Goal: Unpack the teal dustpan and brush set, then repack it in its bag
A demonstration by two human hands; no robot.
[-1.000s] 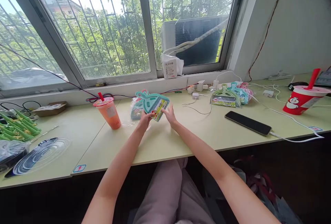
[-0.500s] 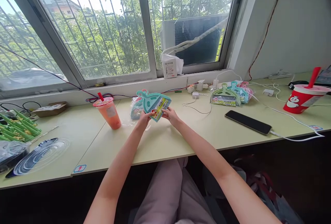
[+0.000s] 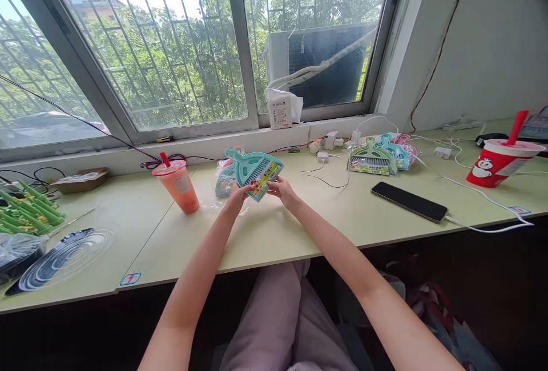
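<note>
A teal mini dustpan and brush set (image 3: 256, 170) with a yellow printed label is held tilted above the table. My left hand (image 3: 238, 194) grips its lower left edge, thumb over the front. On its lower right edge, my right hand (image 3: 282, 189) has its fingers closed. Just behind, to the left, a plastic-wrapped teal and pink set (image 3: 224, 181) lies on the table. An orange drink cup (image 3: 180, 187) with a red straw stands left of my hands.
Green, blue and pink wrapped sets (image 3: 371, 157) lie at the back right. A black phone (image 3: 409, 202) with a white cable and a red cup (image 3: 496, 164) are on the right. Green stalks (image 3: 29, 211) and a black-and-clear disc-like item (image 3: 64, 257) lie at the left.
Both hands keep their hold on the teal set, which has barely moved. The whole view has shifted very slightly.
</note>
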